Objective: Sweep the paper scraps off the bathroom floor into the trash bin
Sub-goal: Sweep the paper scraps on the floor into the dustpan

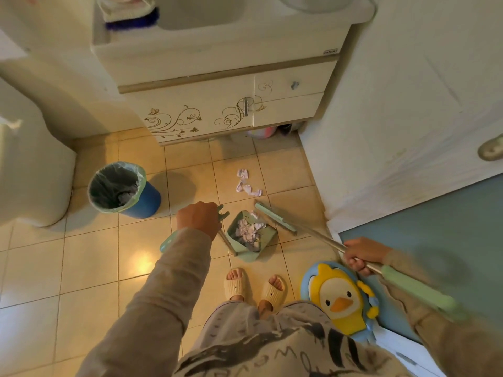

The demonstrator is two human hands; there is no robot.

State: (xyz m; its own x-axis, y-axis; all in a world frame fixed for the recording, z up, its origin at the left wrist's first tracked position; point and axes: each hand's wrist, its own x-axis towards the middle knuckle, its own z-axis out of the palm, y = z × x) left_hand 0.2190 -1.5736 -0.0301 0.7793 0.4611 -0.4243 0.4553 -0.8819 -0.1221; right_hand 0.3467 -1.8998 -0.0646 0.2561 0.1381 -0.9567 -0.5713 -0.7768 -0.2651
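A green dustpan [265, 242] stands on the tiled floor in front of my feet, holding a heap of crumpled paper scraps [249, 231]. My left hand [200, 219] is shut on the dustpan's long handle. My right hand [359, 254] grips the metal pole of a green broom; its head [275, 217] lies on the floor just right of the pan. More white paper scraps [246, 182] lie on the tiles beyond the broom head. A blue trash bin [122, 190] with a pale green liner stands to the left, with some paper inside.
A cream sink cabinet [217, 110] closes off the far side. A white toilet base [35, 170] sits left of the bin. A white door [408, 118] is on the right, a duck-shaped stool [340, 297] beside my right foot.
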